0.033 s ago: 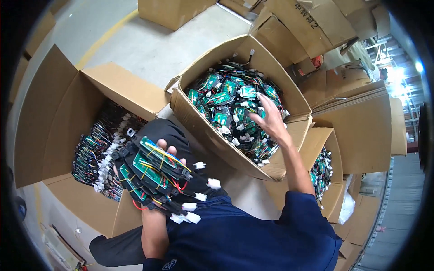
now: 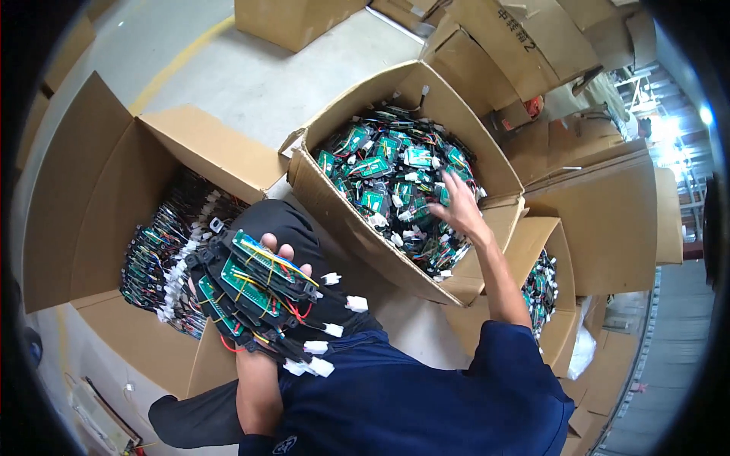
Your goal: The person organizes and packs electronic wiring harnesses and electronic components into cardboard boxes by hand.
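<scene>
A stack of green circuit boards (image 2: 251, 285) in black holders, with coloured wires and white plugs, rests in my left hand (image 2: 286, 251). My fingers curl round its far edge, and most of that hand is hidden beneath it. My right hand (image 2: 462, 211) hovers over the right side of an open cardboard box (image 2: 357, 232) at the centre. Its fingers are spread, and nothing shows between them. Inside that box lies a jumbled heap of similar wired boards (image 2: 372, 167). Whether my fingertips touch the heap, I cannot tell.
At left, another open carton (image 2: 205, 148) contains wired boards (image 2: 156, 258) in tight rows, their white plugs lined up. A smaller carton (image 2: 559, 323) at right also has boards in it. More cardboard boxes (image 2: 525, 53) stand at the back right. My dark-trousered leg (image 2: 274, 220) lies between the cartons.
My right hand has drawn back slightly, toward me and a little to the right, over the heap. The left hand keeps hold of the stack, nearly unmoved.
</scene>
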The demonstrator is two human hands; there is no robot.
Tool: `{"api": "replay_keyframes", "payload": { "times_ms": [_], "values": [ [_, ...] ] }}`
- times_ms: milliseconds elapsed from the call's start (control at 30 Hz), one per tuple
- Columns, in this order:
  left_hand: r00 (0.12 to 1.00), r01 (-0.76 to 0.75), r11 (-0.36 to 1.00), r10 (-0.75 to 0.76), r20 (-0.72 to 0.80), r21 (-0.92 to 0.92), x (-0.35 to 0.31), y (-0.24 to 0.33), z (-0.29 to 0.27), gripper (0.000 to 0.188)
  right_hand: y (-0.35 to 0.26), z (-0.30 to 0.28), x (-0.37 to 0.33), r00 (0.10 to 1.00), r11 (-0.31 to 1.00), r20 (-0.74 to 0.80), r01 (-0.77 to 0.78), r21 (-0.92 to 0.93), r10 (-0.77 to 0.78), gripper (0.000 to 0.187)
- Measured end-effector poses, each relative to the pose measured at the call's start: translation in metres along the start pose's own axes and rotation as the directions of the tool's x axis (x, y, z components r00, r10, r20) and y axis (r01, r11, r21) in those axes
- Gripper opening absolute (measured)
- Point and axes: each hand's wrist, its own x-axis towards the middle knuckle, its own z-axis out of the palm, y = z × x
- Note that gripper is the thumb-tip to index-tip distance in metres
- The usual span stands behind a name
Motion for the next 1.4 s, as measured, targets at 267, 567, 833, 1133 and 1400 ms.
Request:
{"api": "replay_keyframes", "payload": {
  "times_ms": [267,567,833,1133,1400],
  "values": [
    [0.996,-0.084,0.996,0.084,-0.032,0.015,-0.004,0.02,-0.013,0.056,0.114,0.035,-0.042,0.859,0.61,-0.107,-0.262,0.748,0.5,0.03],
    [0.986,-0.154,0.986,0.158,0.06,-0.066,-0.015,0.023,-0.025,0.058,0.111,0.055,-0.001,0.807,0.818,0.188,-0.575,0.031,0.56,0.083],
    [0.964,-0.244,0.951,0.216,-0.156,-0.193,-0.038,0.034,-0.026,0.072,0.09,0.09,0.0,0.725,0.428,0.197,-0.578,0.694,0.66,0.051],
    [0.99,-0.139,0.955,0.138,-0.021,-0.262,-0.022,0.037,0.004,0.099,0.124,-0.03,-0.003,0.544,0.497,-0.299,-0.262,0.828,0.784,0.026],
    [0.979,-0.192,0.979,0.186,-0.089,-0.065,-0.034,0.031,0.032,0.09,-0.102,-0.108,0.04,0.948,0.283,0.072,-0.165,0.945,0.311,0.028]
  ]
}}
